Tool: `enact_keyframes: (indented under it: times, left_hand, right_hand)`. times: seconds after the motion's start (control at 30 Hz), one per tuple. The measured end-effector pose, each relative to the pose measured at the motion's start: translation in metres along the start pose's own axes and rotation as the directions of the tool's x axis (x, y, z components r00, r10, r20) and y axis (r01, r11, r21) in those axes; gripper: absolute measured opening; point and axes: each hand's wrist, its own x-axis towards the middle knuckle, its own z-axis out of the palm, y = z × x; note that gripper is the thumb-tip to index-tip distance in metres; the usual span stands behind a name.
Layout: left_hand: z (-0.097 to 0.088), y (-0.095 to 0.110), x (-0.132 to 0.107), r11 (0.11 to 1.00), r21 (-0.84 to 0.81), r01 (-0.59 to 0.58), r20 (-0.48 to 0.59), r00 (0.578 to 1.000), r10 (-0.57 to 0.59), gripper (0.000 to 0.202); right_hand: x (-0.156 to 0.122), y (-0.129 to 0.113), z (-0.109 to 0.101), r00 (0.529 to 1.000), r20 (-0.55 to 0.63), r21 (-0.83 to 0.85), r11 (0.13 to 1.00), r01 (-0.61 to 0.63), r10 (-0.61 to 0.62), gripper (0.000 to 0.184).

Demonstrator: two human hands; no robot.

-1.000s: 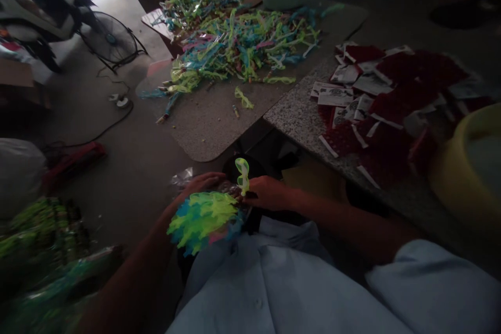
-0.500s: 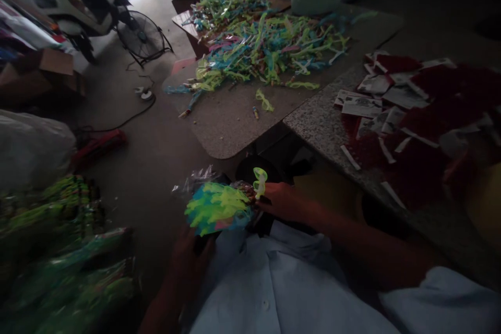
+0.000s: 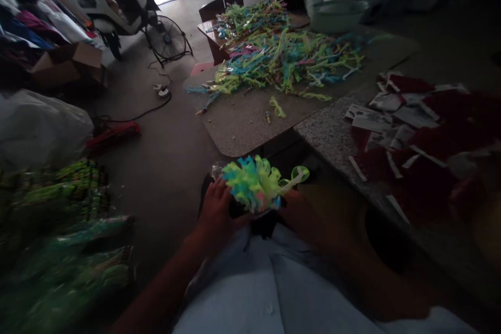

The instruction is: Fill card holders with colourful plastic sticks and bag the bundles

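A bunch of neon green, blue and pink plastic toy glasses [image 3: 253,183] stands upright in my lap, partly in a clear plastic bag. My left hand [image 3: 214,212] is closed round its left side. My right hand [image 3: 298,209] grips the right side, and one green pair [image 3: 296,176] sticks out of the bunch towards the right above it. A light blue shirt fills the bottom of the view.
A low table [image 3: 242,125] ahead carries a big heap of the same neon glasses [image 3: 282,55]. A granite counter [image 3: 324,135] on the right holds red and white packets [image 3: 415,125]. Bags of green items [image 3: 58,229] lie left; a fan [image 3: 166,39], cable and cardboard box stand beyond.
The bunch went from lying fanned flat to standing upright between both hands. My left hand came back up to its side. The single green pair now points right. The camera tilted up.
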Motion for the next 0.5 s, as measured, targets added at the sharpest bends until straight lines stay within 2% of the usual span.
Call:
enact_keyframes:
  times: [0.07,0.17,0.33,0.43,0.5]
  left_hand:
    - [0.006,-0.006,0.012,0.999,-0.023,-0.043,0.017,0.999,0.044,0.080]
    - [0.010,-0.011,0.026,0.991,-0.123,-0.047,0.080,0.995,0.057,0.086]
    - [0.007,-0.014,0.022,0.969,-0.247,-0.003,0.154,0.987,0.042,0.069]
    - [0.004,-0.018,0.012,0.963,-0.269,0.000,0.168,0.985,0.047,0.055]
    - [0.004,-0.021,0.008,0.966,-0.257,-0.004,0.193,0.980,0.055,0.055]
  right_hand:
    - [0.004,-0.005,-0.006,1.000,-0.003,-0.007,1.000,-0.015,0.015,0.013]
    - [0.012,-0.020,-0.022,0.999,0.034,-0.031,0.999,-0.022,0.023,0.010]
    - [0.015,-0.041,-0.033,0.993,0.096,-0.104,0.993,-0.059,0.069,0.016]
    - [0.013,-0.037,-0.027,0.990,0.137,-0.155,0.988,-0.003,0.025,0.016]
    - [0.012,-0.031,-0.023,0.985,0.172,-0.180,0.982,0.050,-0.019,0.018]
